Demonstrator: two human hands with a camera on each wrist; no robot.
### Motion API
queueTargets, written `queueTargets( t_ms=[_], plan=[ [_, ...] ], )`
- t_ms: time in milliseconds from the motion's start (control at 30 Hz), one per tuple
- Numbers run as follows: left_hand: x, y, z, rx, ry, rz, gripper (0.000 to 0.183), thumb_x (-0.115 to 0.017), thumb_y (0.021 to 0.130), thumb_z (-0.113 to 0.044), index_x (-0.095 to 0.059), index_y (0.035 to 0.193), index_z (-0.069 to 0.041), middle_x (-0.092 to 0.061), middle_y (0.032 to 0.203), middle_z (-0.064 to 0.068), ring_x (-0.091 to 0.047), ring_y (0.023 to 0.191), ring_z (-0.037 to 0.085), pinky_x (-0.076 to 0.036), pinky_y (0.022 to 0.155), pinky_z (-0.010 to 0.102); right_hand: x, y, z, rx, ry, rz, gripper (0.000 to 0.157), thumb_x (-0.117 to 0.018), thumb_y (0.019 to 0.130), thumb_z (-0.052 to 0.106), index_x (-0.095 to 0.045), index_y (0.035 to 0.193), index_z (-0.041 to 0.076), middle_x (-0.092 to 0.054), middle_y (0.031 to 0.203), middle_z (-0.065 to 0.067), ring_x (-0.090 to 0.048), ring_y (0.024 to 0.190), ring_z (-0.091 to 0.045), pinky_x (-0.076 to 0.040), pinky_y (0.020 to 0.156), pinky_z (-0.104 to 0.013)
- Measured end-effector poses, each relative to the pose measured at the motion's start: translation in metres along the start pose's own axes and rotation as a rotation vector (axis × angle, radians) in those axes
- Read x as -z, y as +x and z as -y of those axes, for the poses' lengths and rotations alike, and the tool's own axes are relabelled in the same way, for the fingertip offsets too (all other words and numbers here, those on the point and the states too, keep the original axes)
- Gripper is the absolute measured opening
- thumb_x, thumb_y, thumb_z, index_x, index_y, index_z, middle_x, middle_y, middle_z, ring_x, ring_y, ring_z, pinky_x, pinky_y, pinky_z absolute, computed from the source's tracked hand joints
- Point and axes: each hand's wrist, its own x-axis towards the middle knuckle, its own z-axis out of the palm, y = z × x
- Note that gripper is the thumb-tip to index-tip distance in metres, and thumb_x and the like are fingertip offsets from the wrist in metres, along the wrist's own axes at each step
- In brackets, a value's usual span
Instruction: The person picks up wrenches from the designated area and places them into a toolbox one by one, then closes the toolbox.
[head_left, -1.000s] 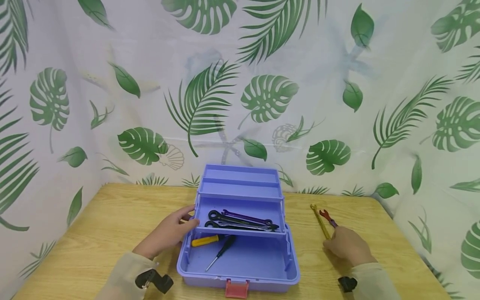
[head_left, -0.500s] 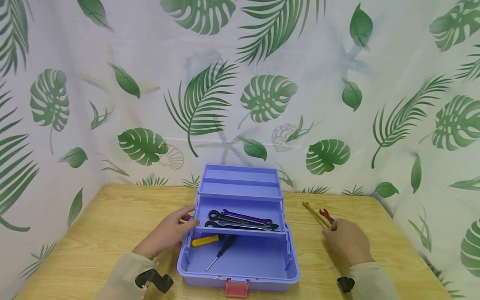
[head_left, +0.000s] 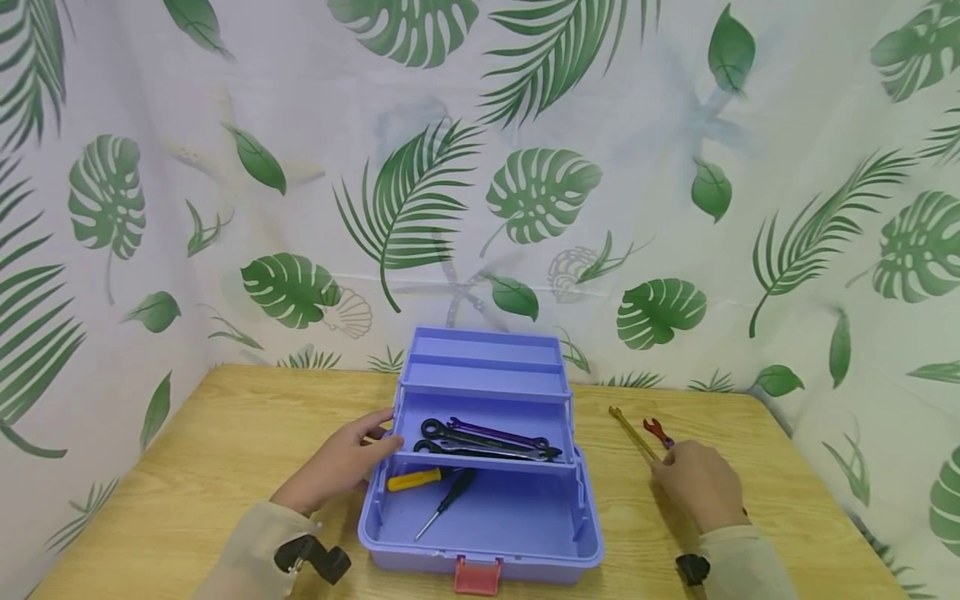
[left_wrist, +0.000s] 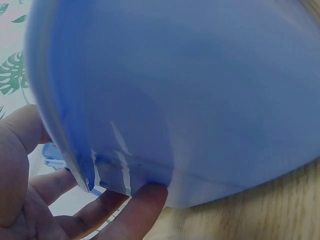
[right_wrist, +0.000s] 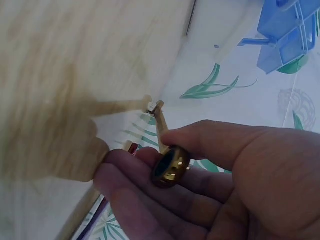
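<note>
The lilac toolbox (head_left: 480, 571) stands with its trays folded out. My left hand (head_left: 341, 462) grips its left side, thumb at the middle tray's edge; in the left wrist view the fingers (left_wrist: 142, 212) curl against the box's wall. To the right of the box, my right hand (head_left: 697, 483) pinches a gold combination wrench (head_left: 633, 433) near its ring end (right_wrist: 171, 167), open end pointing away. A red-headed open-end wrench (head_left: 657, 432) lies just beyond that hand, its rear part hidden by it.
Several wrenches (head_left: 487, 442), black, silver and purple, lie in the middle tray. A yellow-handled tool (head_left: 414, 480) and a black-handled screwdriver (head_left: 453, 492) lie in the bottom compartment. A pink latch (head_left: 477, 575) hangs at the front. A leaf-print cloth (head_left: 480, 167) stands behind the table (head_left: 247, 467).
The gold wrench's open end has swung left, away from the red-headed wrench, as my right hand turns slightly. My left hand stays on the toolbox.
</note>
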Motion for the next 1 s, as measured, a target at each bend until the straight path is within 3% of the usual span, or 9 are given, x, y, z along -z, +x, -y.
queueTargets(
  t_ms=[200, 433, 633, 1000],
  plan=[
    [-0.0001, 0.0003, -0.0001, 0.000, 0.000, -0.001, 0.051, -0.064, 0.103, -0.033, -0.053, 0.152, -0.025, -0.064, 0.123, 0.013, -0.065, 0.102, 0.030, -0.064, 0.066, 0.043, 0.0006, -0.0008, 0.0034, 0.007, -0.023, 0.016, 0.041, -0.063, 0.100, 0.023, -0.055, 0.061, 0.014, -0.039, 0.054, 0.003, -0.038, 0.051, -0.014, -0.032, 0.047, -0.028],
    [0.0004, 0.0000, 0.0004, 0.008, 0.003, -0.011, 0.050, -0.065, 0.102, -0.032, -0.054, 0.151, -0.025, -0.064, 0.123, 0.013, -0.065, 0.103, 0.031, -0.064, 0.066, 0.044, 0.0004, 0.0000, 0.0048, 0.015, -0.037, 0.010, 0.036, -0.061, 0.101, 0.021, -0.061, 0.066, 0.012, -0.047, 0.056, 0.000, -0.042, 0.051, -0.016, -0.033, 0.047, -0.029],
    [-0.0002, 0.0000, 0.0001, 0.010, 0.012, -0.013, 0.051, -0.065, 0.102, -0.032, -0.054, 0.151, -0.025, -0.064, 0.122, 0.012, -0.065, 0.101, 0.030, -0.064, 0.066, 0.043, -0.0017, 0.0022, 0.0031, 0.023, -0.041, -0.019, 0.040, -0.057, 0.102, 0.018, -0.055, 0.062, 0.013, -0.045, 0.055, 0.000, -0.040, 0.051, -0.015, -0.032, 0.047, -0.029],
    [-0.0009, 0.0006, -0.0006, 0.019, 0.004, -0.003, 0.051, -0.064, 0.103, -0.031, -0.053, 0.152, -0.025, -0.063, 0.123, 0.014, -0.065, 0.102, 0.032, -0.064, 0.065, 0.044, -0.0065, 0.0043, 0.0040, 0.029, -0.055, -0.046, 0.033, -0.057, 0.104, 0.019, -0.064, 0.072, 0.011, -0.054, 0.059, -0.004, -0.047, 0.052, -0.019, -0.036, 0.047, -0.031]
  ],
)
